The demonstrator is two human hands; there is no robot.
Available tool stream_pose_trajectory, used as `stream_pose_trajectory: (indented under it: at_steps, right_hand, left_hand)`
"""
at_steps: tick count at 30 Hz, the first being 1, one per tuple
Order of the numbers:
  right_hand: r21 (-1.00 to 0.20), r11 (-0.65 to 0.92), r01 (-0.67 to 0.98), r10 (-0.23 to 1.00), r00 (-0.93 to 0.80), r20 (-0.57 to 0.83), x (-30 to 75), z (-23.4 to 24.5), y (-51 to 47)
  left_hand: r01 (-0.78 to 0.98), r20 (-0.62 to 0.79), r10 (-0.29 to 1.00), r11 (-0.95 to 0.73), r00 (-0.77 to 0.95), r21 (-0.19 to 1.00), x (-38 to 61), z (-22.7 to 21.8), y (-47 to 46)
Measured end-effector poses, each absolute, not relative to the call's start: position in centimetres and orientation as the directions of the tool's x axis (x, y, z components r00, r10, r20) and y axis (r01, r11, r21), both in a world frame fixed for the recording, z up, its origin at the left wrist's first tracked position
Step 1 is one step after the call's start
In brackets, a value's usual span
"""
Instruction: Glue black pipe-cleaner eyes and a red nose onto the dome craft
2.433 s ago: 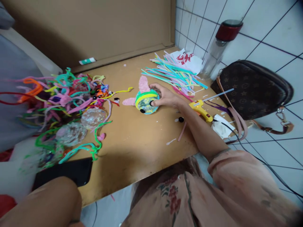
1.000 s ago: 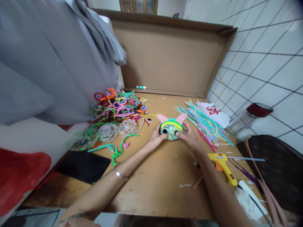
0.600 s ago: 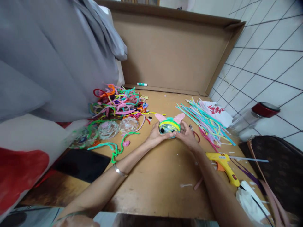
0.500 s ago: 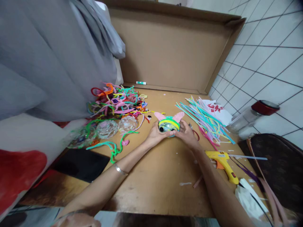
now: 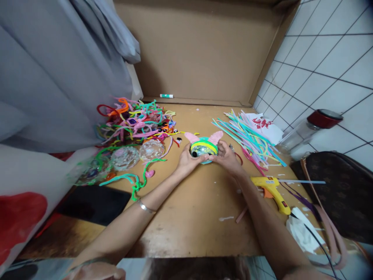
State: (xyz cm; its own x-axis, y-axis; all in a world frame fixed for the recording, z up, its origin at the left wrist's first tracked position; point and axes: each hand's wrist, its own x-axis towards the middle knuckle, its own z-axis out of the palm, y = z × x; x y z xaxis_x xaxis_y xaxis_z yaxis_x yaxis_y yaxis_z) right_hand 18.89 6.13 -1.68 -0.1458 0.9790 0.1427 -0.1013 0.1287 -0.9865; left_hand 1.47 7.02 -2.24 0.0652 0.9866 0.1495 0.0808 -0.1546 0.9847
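Between my two hands is a small round craft animal (image 5: 204,149) with pink ears, green and yellow pipe-cleaner bands, a clear shiny front and black eyes. My left hand (image 5: 187,160) grips its left side, and my right hand (image 5: 226,158) grips its right side. Both thumbs almost meet at its lower front edge, over part of one eye. The fingers behind it are partly hidden. A yellow pipe cleaner (image 5: 186,133) and a small black piece lie just beyond my left hand.
Tangled pipe cleaners (image 5: 140,120) heap at the left, beside clear plastic balls (image 5: 125,157) and a black tablet-like slab (image 5: 93,204). Straight pipe cleaners (image 5: 247,134), a yellow glue gun (image 5: 272,190), a bottle (image 5: 303,130) and a brown bag (image 5: 335,190) are at the right. Cardboard (image 5: 201,54) stands behind.
The whole view has shifted, so things sit slightly higher and further left. Both hands keep their hold on the craft animal, with no clear change in grip.
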Motion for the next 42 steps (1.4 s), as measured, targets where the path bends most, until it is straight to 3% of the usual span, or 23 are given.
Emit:
stream_pose_trajectory:
  at_steps: [10,29,42]
  right_hand:
    - [-0.984,0.142,-0.107,0.977,-0.145,0.157,19.0,-2.0,6.5]
    - [-0.980,0.159,-0.117,0.953,-0.241,0.183,19.1,-0.7,5.7]
    - [-0.982,0.124,-0.146,0.966,-0.208,0.153,19.0,-0.5,5.6]
  left_hand:
    - [0.215,0.220,0.975,-0.217,0.009,0.952,1.6,-2.3,6.9]
    - [0.312,0.251,0.968,-0.232,-0.019,0.921,1.9,-1.8,6.3]
    - [0.256,0.283,0.956,-0.292,0.073,0.921,1.4,-2.9,6.6]
